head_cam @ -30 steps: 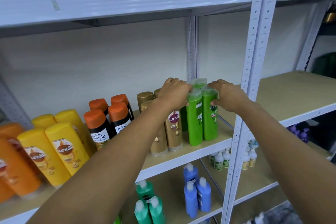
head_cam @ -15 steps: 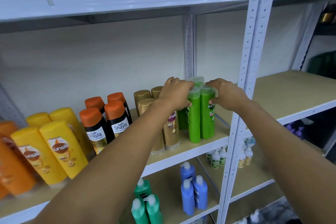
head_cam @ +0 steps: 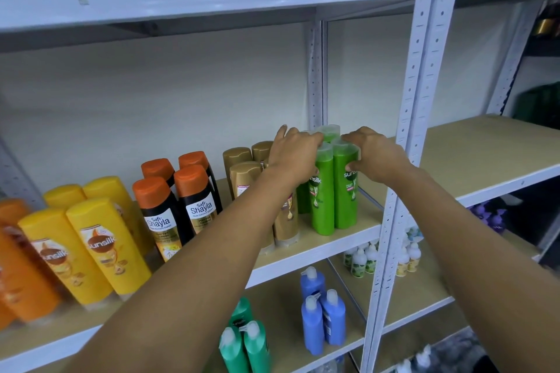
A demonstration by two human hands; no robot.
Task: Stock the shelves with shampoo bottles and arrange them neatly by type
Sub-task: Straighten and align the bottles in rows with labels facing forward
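Note:
Several green Sunsilk bottles (head_cam: 345,191) stand upright in a tight cluster at the right end of the middle shelf (head_cam: 348,238). My left hand (head_cam: 295,154) wraps the cluster's left side at cap height. My right hand (head_cam: 374,157) presses on its right side, thumb on the front-right bottle. To the left, in grouped rows, stand gold bottles (head_cam: 242,174), black Safi Shayla bottles with orange caps (head_cam: 197,206), yellow Sunsilk bottles (head_cam: 103,248) and orange bottles (head_cam: 21,278). My left forearm hides part of the gold group.
A perforated white upright (head_cam: 403,160) rises just right of the green cluster. Beyond it a bare wooden shelf board (head_cam: 472,154) extends right. The lower shelf holds blue pump bottles (head_cam: 322,315), teal pump bottles (head_cam: 245,342) and small white bottles (head_cam: 360,257).
Both hands stay clasped around the green bottles. My fingers have closed in slightly over the caps, and the view has shifted a little.

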